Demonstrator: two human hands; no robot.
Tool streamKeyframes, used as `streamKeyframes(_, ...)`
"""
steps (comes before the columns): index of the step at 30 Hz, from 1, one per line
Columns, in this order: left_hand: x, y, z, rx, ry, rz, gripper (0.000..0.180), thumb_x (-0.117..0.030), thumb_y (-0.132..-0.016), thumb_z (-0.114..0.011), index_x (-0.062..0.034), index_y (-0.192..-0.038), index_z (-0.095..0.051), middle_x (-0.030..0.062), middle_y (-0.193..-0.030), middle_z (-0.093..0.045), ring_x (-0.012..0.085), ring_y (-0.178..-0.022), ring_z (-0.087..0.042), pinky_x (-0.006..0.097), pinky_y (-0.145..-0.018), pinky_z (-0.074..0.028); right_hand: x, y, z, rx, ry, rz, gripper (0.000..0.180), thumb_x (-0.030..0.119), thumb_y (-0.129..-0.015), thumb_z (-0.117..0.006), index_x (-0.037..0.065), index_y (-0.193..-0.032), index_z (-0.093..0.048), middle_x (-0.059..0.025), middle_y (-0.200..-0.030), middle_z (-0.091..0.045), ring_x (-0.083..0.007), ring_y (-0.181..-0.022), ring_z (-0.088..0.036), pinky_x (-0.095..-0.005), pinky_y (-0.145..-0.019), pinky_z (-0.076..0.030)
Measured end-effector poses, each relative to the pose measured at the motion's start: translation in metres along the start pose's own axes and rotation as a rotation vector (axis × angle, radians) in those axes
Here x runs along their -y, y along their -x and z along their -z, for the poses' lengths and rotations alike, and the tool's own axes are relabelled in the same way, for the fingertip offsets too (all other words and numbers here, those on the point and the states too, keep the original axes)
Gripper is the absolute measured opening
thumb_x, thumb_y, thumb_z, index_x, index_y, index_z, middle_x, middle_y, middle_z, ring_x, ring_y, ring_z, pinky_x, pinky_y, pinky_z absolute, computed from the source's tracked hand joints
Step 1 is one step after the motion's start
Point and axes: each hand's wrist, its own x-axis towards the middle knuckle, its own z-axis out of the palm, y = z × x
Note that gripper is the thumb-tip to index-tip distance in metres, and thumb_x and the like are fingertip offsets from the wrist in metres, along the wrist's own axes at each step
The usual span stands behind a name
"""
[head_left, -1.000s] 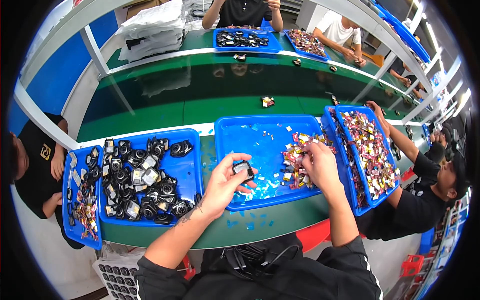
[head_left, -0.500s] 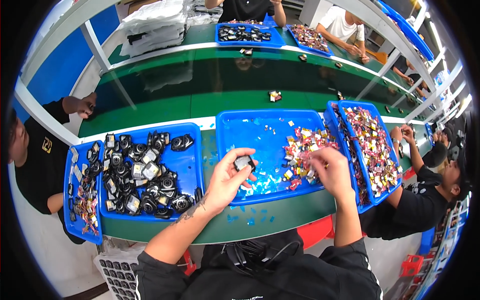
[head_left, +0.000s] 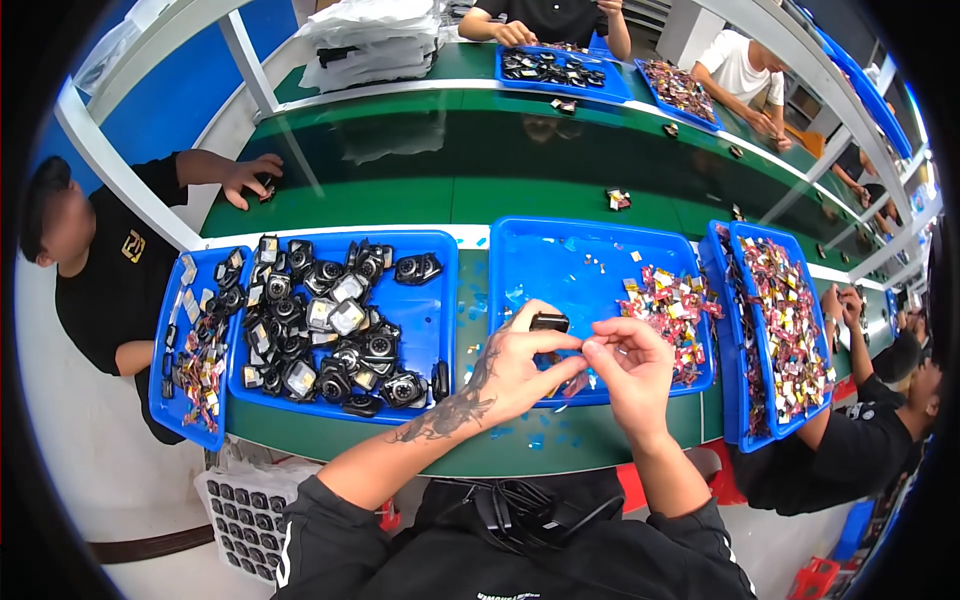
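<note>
My left hand (head_left: 520, 368) grips a small black watch-like casing (head_left: 549, 322) above the blue tray (head_left: 532, 250) in front of me. The casing's dark edge shows above the fingers; the rest is hidden. Pressed thumb to finger, my right hand (head_left: 638, 372) meets the left fingertips just right of the casing. Anything in that pinch is too small to make out. A heap of small pink, white and yellow parts (head_left: 668, 315) lies in the tray's right side, beside my right hand. Tiny blue film scraps (head_left: 535, 440) litter the green table edge below.
Left stands a blue tray (head_left: 425, 300) of black casings (head_left: 325, 318), with a narrower mixed-parts tray (head_left: 205, 350) beyond it. Stacked trays (head_left: 740, 400) of small parts sit right. A green conveyor (head_left: 400, 195) runs behind, carrying a loose piece (head_left: 617, 199). Co-workers sit around; one hand (head_left: 250, 180) reaches onto the belt.
My right hand has left the parts heap and come to my left hand, its fingers pinched. The casing has turned edge-on. My view has swung left; the co-worker's hand reached over the belt.
</note>
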Motion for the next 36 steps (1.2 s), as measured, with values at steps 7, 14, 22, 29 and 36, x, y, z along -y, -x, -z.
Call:
streamKeyframes(7, 0.004, -0.006, 0.008, -0.069, 0.288, 0.207, 0.012, -0.007, -0.082, -0.075, 0.0013, -0.09, -0.071, 0.0061, -0.098, -0.059, 0.0068, -0.077, -0.053, 0.022, -0.063, -0.046, 0.003, -0.011, -0.01, -0.043, 0.122, -0.039, 0.021, 0.0, -0.087, -0.067, -0.005, -0.107, -0.063, -0.0073, -0.093, -0.065, -0.0107, -0.081, -0.063, -0.0234, -0.068, -0.052)
streamKeyframes(14, -0.004, -0.004, 0.011, -0.12, 0.196, 0.177, 0.013, -0.013, -0.081, -0.077, -0.0019, -0.088, -0.073, 0.0065, -0.095, -0.058, 0.0108, -0.076, -0.055, 0.023, -0.063, -0.045, -0.011, -0.009, -0.001, -0.037, 0.07, -0.141, 0.008, 0.005, -0.092, -0.064, -0.003, -0.093, -0.065, -0.0035, -0.082, -0.065, -0.0056, -0.071, -0.058, -0.021, -0.061, -0.047)
streamKeyframes(22, 0.0, -0.003, 0.006, -0.032, 0.224, 0.123, 0.015, -0.011, -0.081, -0.077, -0.0016, -0.091, -0.073, 0.0066, -0.1, -0.056, 0.0125, -0.085, -0.059, 0.023, -0.068, -0.05, 0.014, -0.023, 0.037, -0.059, 0.997, 0.349, 0.014, 0.008, -0.082, -0.07, 0.003, -0.095, -0.07, -0.0123, -0.087, -0.067, -0.0256, -0.076, -0.065, -0.0373, -0.072, -0.051)
streamKeyframes(29, -0.001, 0.004, 0.019, 0.017, 0.015, 0.058, 0.011, -0.001, -0.078, -0.075, 0.0005, -0.089, -0.073, 0.0097, -0.099, -0.057, 0.0173, -0.083, -0.057, 0.029, -0.072, -0.047, 0.023, -0.026, -0.003, 0.291, 0.339, -0.065, 0.011, 0.009, -0.087, -0.067, -0.001, -0.09, -0.064, -0.0115, -0.08, -0.068, -0.0175, -0.075, -0.068, -0.0308, -0.068, -0.053)
streamKeyframes(36, -0.018, -0.002, 0.013, 0.088, -0.114, -0.067, 0.01, 0.002, -0.074, -0.074, 0.0022, -0.083, -0.07, 0.0091, -0.098, -0.056, 0.017, -0.084, -0.054, 0.028, -0.073, -0.043, 0.022, -0.02, 0.022, 0.385, 0.273, -0.139, 0.017, 0.015, -0.086, -0.068, -0.001, -0.084, -0.065, -0.0056, -0.075, -0.066, -0.0094, -0.071, -0.06, -0.0272, -0.066, -0.049)
